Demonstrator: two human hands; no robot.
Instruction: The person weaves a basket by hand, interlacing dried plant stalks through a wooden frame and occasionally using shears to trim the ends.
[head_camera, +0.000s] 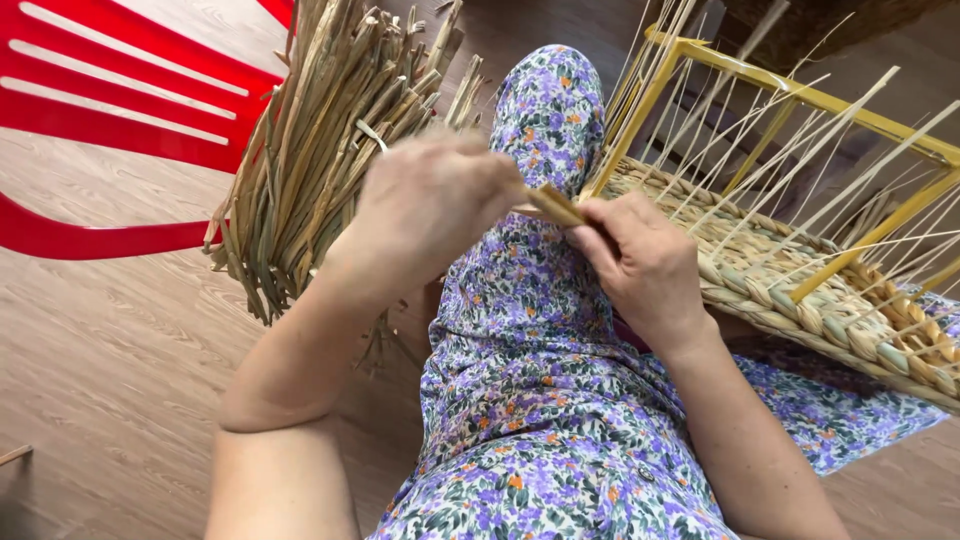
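Observation:
My left hand and my right hand meet over my knee, both closed on one dried straw strand that runs between them. A half-woven straw basket lies to the right on my leg, built around a yellow metal frame, with thin pale stakes sticking up from its rim. The right hand is close to the basket's near corner. A thick bundle of dried straw leans behind my left hand.
A red plastic chair stands at the upper left on the wood-look floor. My legs, in purple floral cloth, fill the middle of the view.

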